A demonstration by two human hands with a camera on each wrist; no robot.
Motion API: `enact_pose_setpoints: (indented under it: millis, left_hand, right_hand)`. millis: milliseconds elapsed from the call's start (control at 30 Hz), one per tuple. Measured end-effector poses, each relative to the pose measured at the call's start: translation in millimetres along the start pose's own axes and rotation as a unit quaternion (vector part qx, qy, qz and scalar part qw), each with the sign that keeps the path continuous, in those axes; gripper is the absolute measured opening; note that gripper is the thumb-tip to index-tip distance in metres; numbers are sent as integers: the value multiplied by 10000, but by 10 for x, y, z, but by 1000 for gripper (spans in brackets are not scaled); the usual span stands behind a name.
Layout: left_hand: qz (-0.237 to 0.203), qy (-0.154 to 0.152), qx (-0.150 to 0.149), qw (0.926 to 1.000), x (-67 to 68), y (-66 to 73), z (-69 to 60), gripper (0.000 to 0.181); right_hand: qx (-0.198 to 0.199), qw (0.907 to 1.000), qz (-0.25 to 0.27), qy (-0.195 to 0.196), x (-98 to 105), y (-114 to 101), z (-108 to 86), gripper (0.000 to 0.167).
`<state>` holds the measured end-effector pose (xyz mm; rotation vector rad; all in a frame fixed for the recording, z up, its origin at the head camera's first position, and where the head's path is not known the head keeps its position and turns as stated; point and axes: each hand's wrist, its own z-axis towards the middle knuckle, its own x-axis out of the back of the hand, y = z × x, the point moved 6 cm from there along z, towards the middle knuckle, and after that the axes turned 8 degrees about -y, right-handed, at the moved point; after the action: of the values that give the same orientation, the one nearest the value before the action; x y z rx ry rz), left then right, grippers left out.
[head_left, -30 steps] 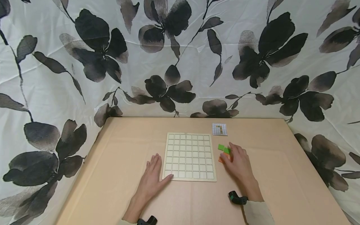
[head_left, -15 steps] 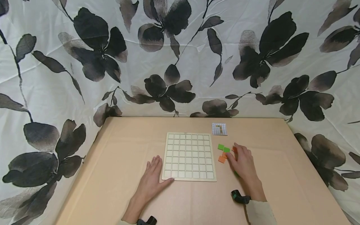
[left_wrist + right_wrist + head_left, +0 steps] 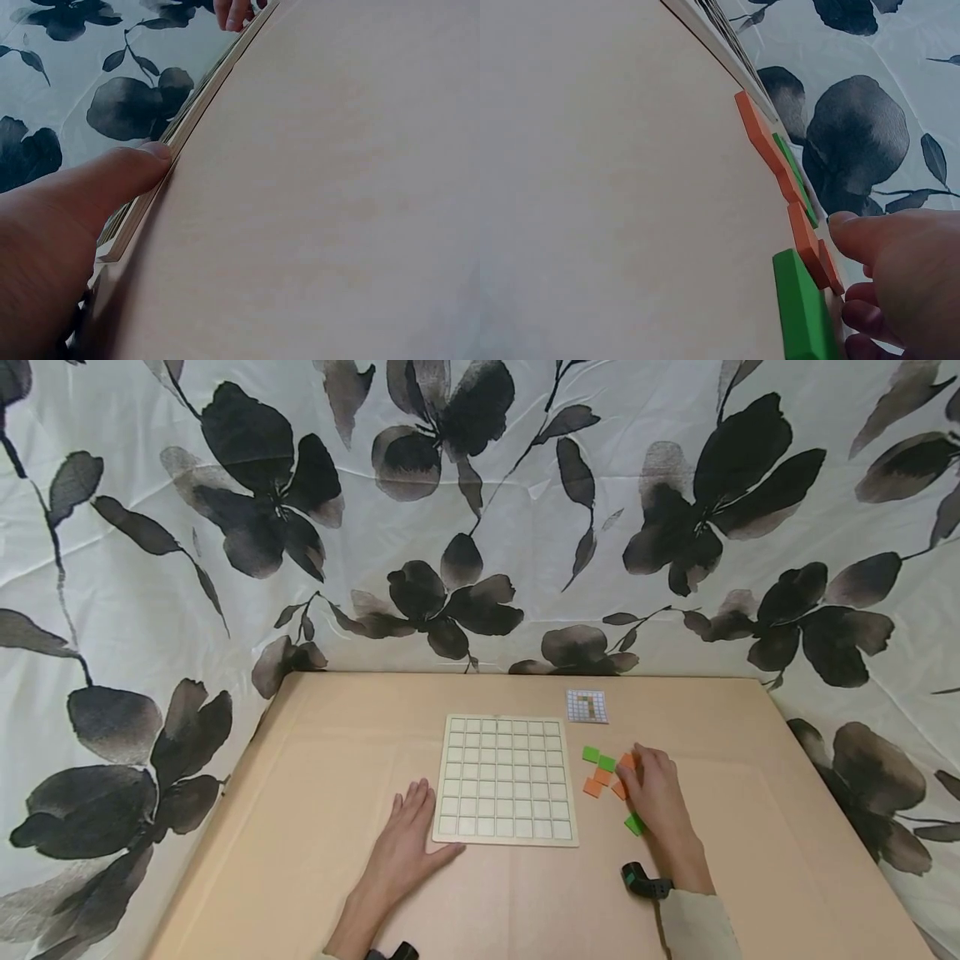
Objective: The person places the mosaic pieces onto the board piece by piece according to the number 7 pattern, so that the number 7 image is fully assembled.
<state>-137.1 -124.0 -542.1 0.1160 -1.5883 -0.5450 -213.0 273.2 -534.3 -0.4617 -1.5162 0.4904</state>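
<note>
A pale square-grid board (image 3: 507, 781) lies flat on the table. My left hand (image 3: 408, 835) rests at its left side, and the thumb (image 3: 154, 154) touches the near edge in the left wrist view. Right of the board, several orange tiles (image 3: 592, 787) lie loosely grouped with two green tiles (image 3: 591, 753). My right hand (image 3: 660, 789) is at the right of this group, its fingertips beside an upper orange tile (image 3: 627, 762); no tile is seen lifted. Another green tile (image 3: 634, 824) lies nearer me, partly under the hand. In the right wrist view the thumb (image 3: 847, 225) extends over loosely curved fingers.
A small card (image 3: 587, 707) printed with a grid and a coloured pattern lies beyond the board's top right corner. The light wooden table (image 3: 337, 727) ends at the back against a floral cloth (image 3: 480, 527). Both wrists wear black devices (image 3: 645, 882).
My right hand has moved right, away from the board, uncovering orange tiles and the nearer green tile. The tiles beneath it appear spread apart. My left hand stays almost in place.
</note>
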Motion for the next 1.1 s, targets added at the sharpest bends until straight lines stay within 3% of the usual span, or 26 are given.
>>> enact_pose_setpoints:
  millis: [233, 633, 1100]
  left_hand:
    - [131, 221, -160, 9995, 4, 18, -19, 97]
    - [148, 110, -194, 9996, 17, 27, 4, 94]
    - [88, 86, -150, 9998, 8, 28, 1, 92]
  right_hand:
    - [-99, 9999, 1, -38, -3, 4, 2, 51]
    - [311, 9986, -83, 410, 10, -17, 17, 38]
    - [96, 9995, -57, 306, -1, -9, 20, 33]
